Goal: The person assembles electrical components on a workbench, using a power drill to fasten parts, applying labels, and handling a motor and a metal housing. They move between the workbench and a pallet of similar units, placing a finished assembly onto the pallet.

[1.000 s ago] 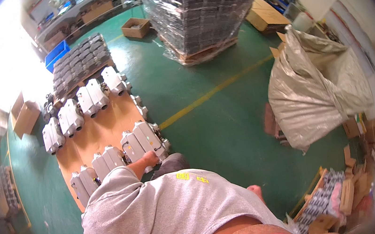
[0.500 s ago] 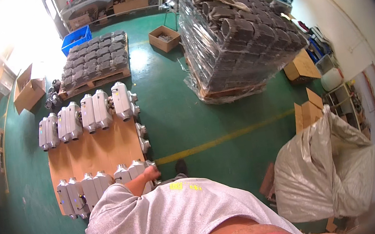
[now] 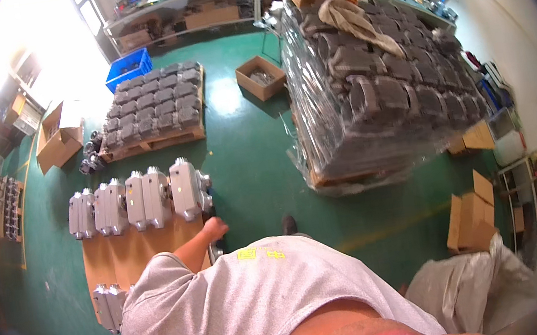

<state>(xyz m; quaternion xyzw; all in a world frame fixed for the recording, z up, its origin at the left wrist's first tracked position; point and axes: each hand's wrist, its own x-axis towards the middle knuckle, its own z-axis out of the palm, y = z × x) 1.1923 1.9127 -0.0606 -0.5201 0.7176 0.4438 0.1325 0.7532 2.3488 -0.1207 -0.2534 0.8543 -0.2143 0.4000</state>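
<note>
My left hand (image 3: 215, 228) hangs with curled fingers beside the right edge of a brown cardboard sheet (image 3: 150, 249). Nothing shows sticking out of it, though its palm side is hidden. Just beyond it stands the end one of the grey metal housings (image 3: 184, 189), which form a far row in pairs with round stubs at their ends. A nearer row of like housings (image 3: 107, 307) is mostly covered by my sleeve and arm. Out of sight is my right hand, behind or beyond my grey shirt (image 3: 271, 289).
Dark castings fill a low pallet (image 3: 150, 105) ahead; a tall film-wrapped stack (image 3: 370, 113) rises at the right. Between them sits an open carton (image 3: 261, 79). A blue crate (image 3: 127, 69) stands farther back, a whitish sack (image 3: 461, 288) at lower right. My dark shoe (image 3: 289, 224) shows on the green floor.
The view has shifted, so the pallets and housings sit lower and farther right. My left hand has gone from the near row's right end to a place closer to the far row.
</note>
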